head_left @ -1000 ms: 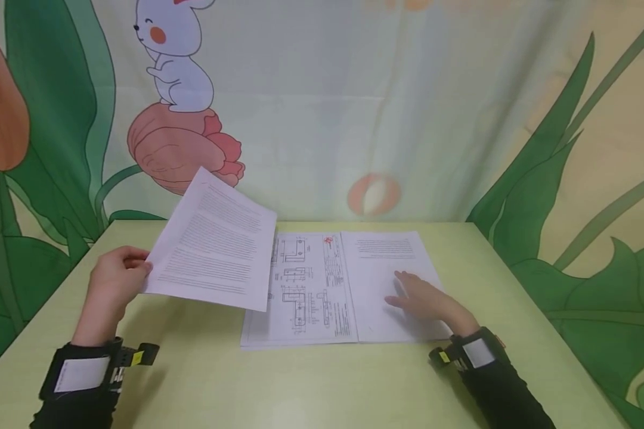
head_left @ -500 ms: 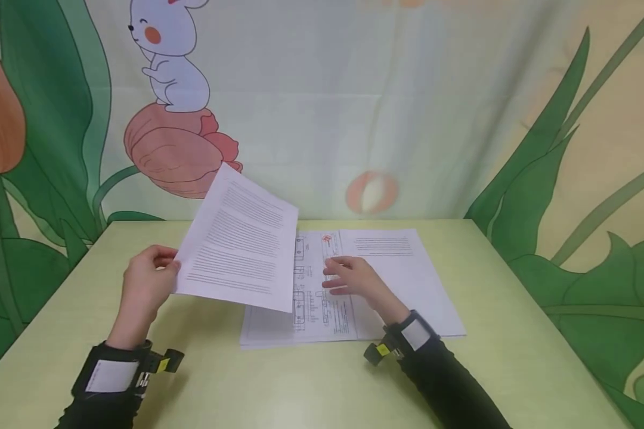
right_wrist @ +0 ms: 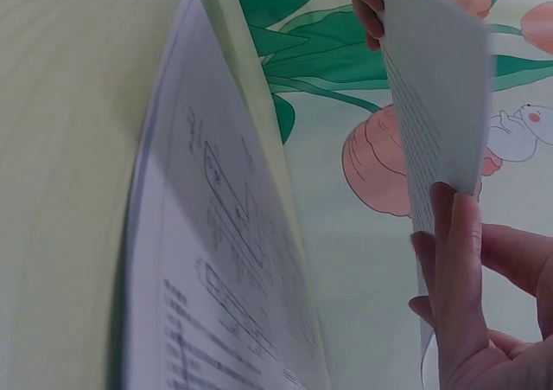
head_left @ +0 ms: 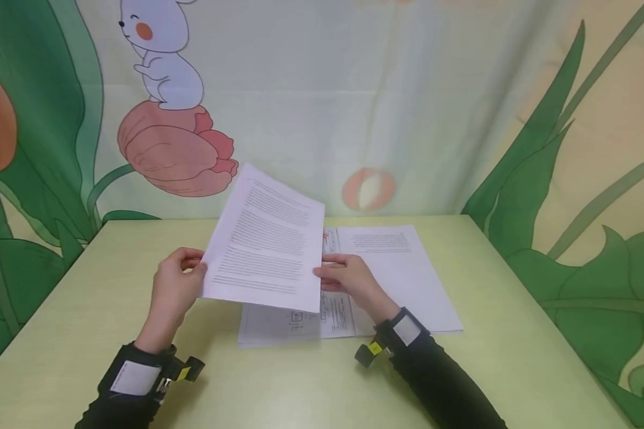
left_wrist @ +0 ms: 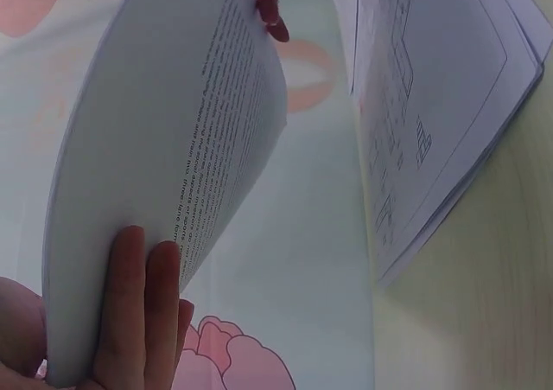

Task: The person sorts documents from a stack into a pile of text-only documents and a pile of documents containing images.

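A printed sheet of paper [head_left: 268, 244] is raised and tilted above the table, its lines of text towards the head camera. My left hand [head_left: 176, 280] pinches its left edge, with fingers [left_wrist: 143, 312] lying along the far side in the left wrist view. At the opposite edge, my right hand [head_left: 356, 283] holds the sheet between thumb and fingers [right_wrist: 458, 278]. Below lies a stack of papers with technical drawings [head_left: 334, 319], largely hidden behind the raised sheet. Beside it on the right is another stack of papers [head_left: 402, 292], with a short block of text on top.
Both stacks lie side by side on a pale yellow-green table [head_left: 279, 387]. Behind the table's far edge hangs a curtain [head_left: 279, 89] printed with a rabbit, flowers and leaves. Each wrist wears a black strap with a small camera.
My left hand has carried the sheet rightwards over the drawings. My right hand has left the right stack, moved left and taken the sheet's right edge.
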The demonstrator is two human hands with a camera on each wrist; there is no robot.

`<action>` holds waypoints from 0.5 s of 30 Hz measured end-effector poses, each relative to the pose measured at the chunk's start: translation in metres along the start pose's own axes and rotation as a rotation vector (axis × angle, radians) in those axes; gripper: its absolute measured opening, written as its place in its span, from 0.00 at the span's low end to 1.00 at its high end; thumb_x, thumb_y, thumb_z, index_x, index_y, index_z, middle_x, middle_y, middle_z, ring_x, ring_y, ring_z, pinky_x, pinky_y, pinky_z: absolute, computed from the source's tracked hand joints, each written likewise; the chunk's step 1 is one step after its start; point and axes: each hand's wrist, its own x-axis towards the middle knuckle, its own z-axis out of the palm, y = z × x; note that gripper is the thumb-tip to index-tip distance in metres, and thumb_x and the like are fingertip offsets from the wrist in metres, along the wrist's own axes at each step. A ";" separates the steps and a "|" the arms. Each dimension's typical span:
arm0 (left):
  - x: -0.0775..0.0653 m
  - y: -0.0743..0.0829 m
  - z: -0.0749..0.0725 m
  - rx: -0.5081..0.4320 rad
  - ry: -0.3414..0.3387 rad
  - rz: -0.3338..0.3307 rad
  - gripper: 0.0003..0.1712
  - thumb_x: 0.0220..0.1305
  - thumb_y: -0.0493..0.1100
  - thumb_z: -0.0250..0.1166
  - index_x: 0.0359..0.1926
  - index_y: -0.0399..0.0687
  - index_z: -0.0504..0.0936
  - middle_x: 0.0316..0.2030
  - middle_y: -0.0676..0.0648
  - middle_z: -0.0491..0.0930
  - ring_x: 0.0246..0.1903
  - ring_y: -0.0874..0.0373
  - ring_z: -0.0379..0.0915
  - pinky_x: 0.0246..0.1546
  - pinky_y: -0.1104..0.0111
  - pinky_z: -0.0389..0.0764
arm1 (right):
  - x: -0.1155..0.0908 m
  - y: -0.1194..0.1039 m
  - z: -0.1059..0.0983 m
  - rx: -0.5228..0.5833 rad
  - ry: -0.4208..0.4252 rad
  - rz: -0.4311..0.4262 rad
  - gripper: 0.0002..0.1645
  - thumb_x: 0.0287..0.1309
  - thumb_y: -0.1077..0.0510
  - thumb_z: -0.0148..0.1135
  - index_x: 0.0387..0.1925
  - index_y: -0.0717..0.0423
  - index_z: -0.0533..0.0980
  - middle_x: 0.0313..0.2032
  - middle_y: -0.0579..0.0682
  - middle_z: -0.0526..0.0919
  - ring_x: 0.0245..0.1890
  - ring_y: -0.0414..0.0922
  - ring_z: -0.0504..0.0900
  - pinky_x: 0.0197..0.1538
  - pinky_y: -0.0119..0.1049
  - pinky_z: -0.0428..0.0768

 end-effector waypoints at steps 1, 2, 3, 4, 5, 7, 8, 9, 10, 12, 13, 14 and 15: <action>-0.001 0.001 0.001 0.002 -0.010 0.004 0.16 0.66 0.37 0.55 0.54 0.36 0.74 0.45 0.36 0.75 0.37 0.47 0.74 0.28 0.71 0.76 | 0.000 -0.001 -0.002 -0.011 0.011 -0.013 0.28 0.51 0.58 0.69 0.55 0.59 0.75 0.44 0.57 0.85 0.35 0.46 0.86 0.40 0.38 0.83; -0.002 0.002 0.003 0.001 -0.022 0.008 0.16 0.66 0.37 0.55 0.54 0.36 0.74 0.45 0.36 0.76 0.37 0.47 0.74 0.28 0.71 0.76 | 0.000 -0.002 -0.005 -0.020 0.022 -0.019 0.28 0.51 0.59 0.69 0.55 0.59 0.75 0.44 0.57 0.84 0.35 0.46 0.86 0.40 0.38 0.83; -0.003 0.002 0.004 0.001 -0.038 0.011 0.17 0.66 0.37 0.56 0.54 0.37 0.74 0.45 0.36 0.76 0.37 0.47 0.74 0.29 0.71 0.76 | 0.000 -0.003 -0.008 -0.028 0.033 -0.020 0.28 0.51 0.59 0.70 0.55 0.59 0.75 0.45 0.57 0.84 0.35 0.46 0.86 0.40 0.38 0.83; -0.003 0.002 0.006 0.002 -0.054 0.014 0.17 0.65 0.38 0.57 0.54 0.37 0.74 0.45 0.37 0.76 0.37 0.48 0.75 0.29 0.71 0.76 | 0.000 -0.003 -0.011 -0.034 0.043 -0.025 0.28 0.51 0.59 0.69 0.55 0.60 0.75 0.45 0.57 0.84 0.35 0.46 0.86 0.40 0.38 0.83; -0.003 0.002 0.007 0.005 -0.070 0.021 0.17 0.65 0.38 0.58 0.53 0.37 0.74 0.45 0.37 0.77 0.37 0.48 0.75 0.29 0.71 0.76 | 0.000 -0.004 -0.013 -0.047 0.052 -0.031 0.28 0.51 0.60 0.69 0.55 0.60 0.75 0.45 0.58 0.84 0.35 0.46 0.86 0.40 0.38 0.83; -0.003 0.000 0.011 0.012 -0.098 0.037 0.17 0.63 0.37 0.60 0.52 0.37 0.75 0.44 0.37 0.78 0.36 0.49 0.75 0.30 0.71 0.76 | 0.000 -0.005 -0.018 -0.062 0.072 -0.032 0.27 0.51 0.60 0.69 0.55 0.61 0.76 0.46 0.59 0.83 0.35 0.46 0.86 0.40 0.38 0.83; -0.002 -0.001 0.013 0.016 -0.113 0.045 0.17 0.63 0.37 0.61 0.52 0.37 0.75 0.44 0.37 0.79 0.36 0.49 0.76 0.30 0.71 0.76 | 0.000 -0.005 -0.021 -0.070 0.083 -0.032 0.27 0.51 0.61 0.69 0.54 0.61 0.76 0.46 0.59 0.83 0.34 0.46 0.86 0.40 0.38 0.83; -0.002 -0.002 0.015 0.024 -0.130 0.056 0.17 0.62 0.37 0.62 0.52 0.37 0.76 0.43 0.37 0.79 0.36 0.50 0.77 0.29 0.71 0.76 | 0.000 -0.005 -0.023 -0.080 0.096 -0.032 0.27 0.51 0.61 0.69 0.54 0.61 0.76 0.46 0.59 0.83 0.34 0.46 0.86 0.40 0.38 0.83; -0.001 -0.003 0.017 0.032 -0.141 0.068 0.17 0.61 0.36 0.62 0.52 0.37 0.76 0.42 0.37 0.80 0.35 0.50 0.78 0.29 0.71 0.76 | 0.000 -0.006 -0.024 -0.097 0.107 -0.033 0.26 0.51 0.61 0.69 0.54 0.61 0.76 0.46 0.59 0.83 0.35 0.45 0.86 0.40 0.38 0.83; -0.001 -0.004 0.021 0.049 -0.166 0.088 0.20 0.59 0.35 0.64 0.53 0.37 0.76 0.41 0.36 0.81 0.35 0.51 0.79 0.29 0.70 0.77 | -0.001 -0.007 -0.027 -0.126 0.135 -0.026 0.25 0.50 0.61 0.70 0.52 0.61 0.77 0.46 0.58 0.83 0.35 0.45 0.85 0.40 0.38 0.83; -0.001 -0.005 0.023 0.057 -0.182 0.096 0.22 0.59 0.35 0.64 0.55 0.38 0.75 0.41 0.36 0.81 0.34 0.51 0.80 0.28 0.69 0.77 | -0.001 -0.007 -0.029 -0.142 0.145 -0.025 0.25 0.50 0.61 0.70 0.52 0.61 0.78 0.45 0.58 0.84 0.35 0.45 0.85 0.40 0.38 0.83; 0.000 -0.006 0.025 0.065 -0.197 0.100 0.24 0.58 0.35 0.65 0.56 0.38 0.74 0.41 0.35 0.82 0.34 0.51 0.80 0.28 0.69 0.78 | -0.002 -0.007 -0.030 -0.157 0.155 -0.023 0.24 0.50 0.61 0.70 0.51 0.61 0.78 0.45 0.58 0.84 0.35 0.45 0.85 0.39 0.38 0.83; 0.000 -0.006 0.027 0.074 -0.213 0.103 0.26 0.58 0.34 0.65 0.58 0.39 0.73 0.41 0.35 0.82 0.34 0.51 0.80 0.27 0.69 0.78 | -0.002 -0.007 -0.031 -0.171 0.163 -0.022 0.23 0.49 0.61 0.70 0.50 0.61 0.78 0.44 0.58 0.84 0.35 0.45 0.85 0.39 0.37 0.83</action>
